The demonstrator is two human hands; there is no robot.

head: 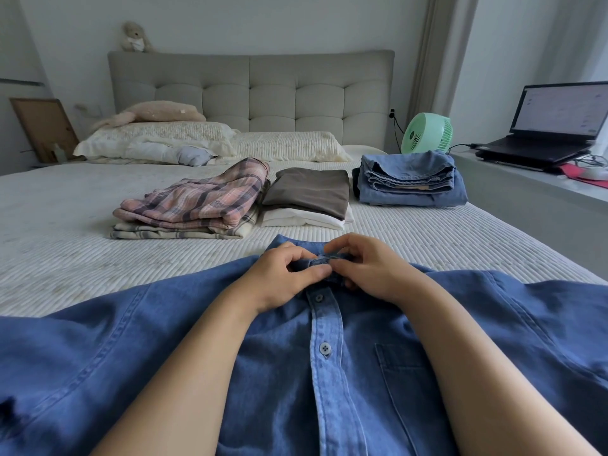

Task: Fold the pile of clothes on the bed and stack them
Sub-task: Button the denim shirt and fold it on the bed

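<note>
Both hands, left [283,278] and right [368,268], pinch the collar of the denim shirt [230,350] spread on the bed [82,225].

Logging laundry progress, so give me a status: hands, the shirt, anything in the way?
Left hand and right hand both pinching the collar of the denim shirt, spread flat, unfolded. Three folded stacks beyond it, apart. Nothing in the way.

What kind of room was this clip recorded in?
A home bedroom, most likely: a made bed with a padded headboard and pillows, folded clothes stacked on it, and a laptop on a ledge alongside.
</note>
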